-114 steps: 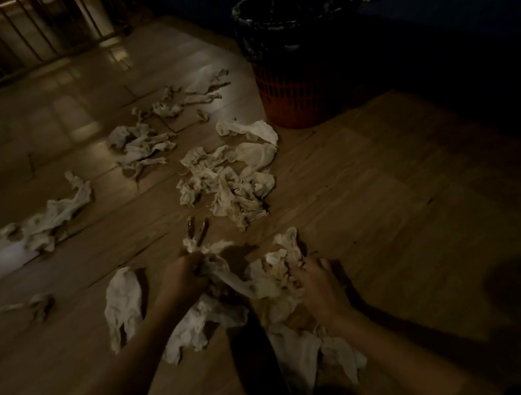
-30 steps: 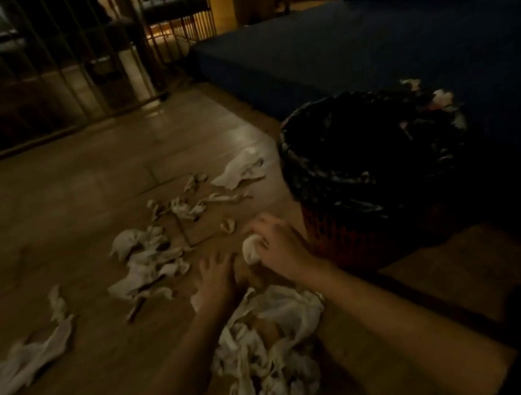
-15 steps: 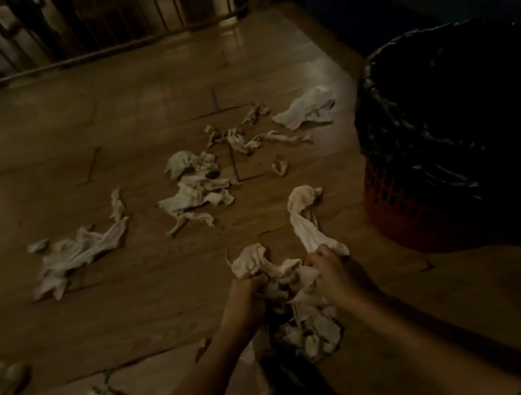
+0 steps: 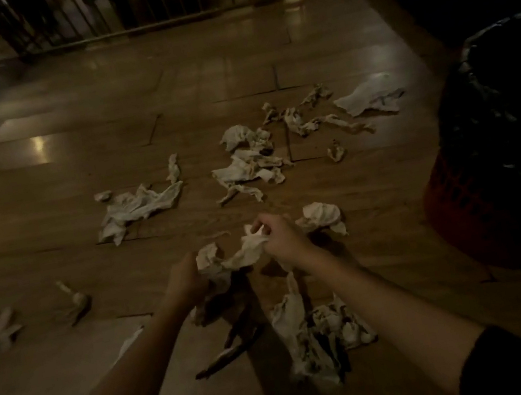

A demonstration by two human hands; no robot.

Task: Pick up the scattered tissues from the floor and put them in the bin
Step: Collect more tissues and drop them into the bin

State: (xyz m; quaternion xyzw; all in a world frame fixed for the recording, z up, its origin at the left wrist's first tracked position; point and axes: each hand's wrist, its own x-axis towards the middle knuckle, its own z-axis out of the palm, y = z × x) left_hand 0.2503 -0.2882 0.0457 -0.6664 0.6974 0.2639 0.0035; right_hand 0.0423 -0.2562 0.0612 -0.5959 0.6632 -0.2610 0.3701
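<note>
Low over the wooden floor (image 4: 230, 73), both my hands meet on one crumpled tissue (image 4: 241, 254): my left hand (image 4: 188, 278) has its grip closed around one end, my right hand (image 4: 281, 237) pinches the other end tight. Below my right forearm lies a bunched heap of tissues (image 4: 314, 334). More scattered tissues (image 4: 247, 168) lie farther out. At far right stands the bin (image 4: 505, 154), black-lined, well apart from my hands.
</note>
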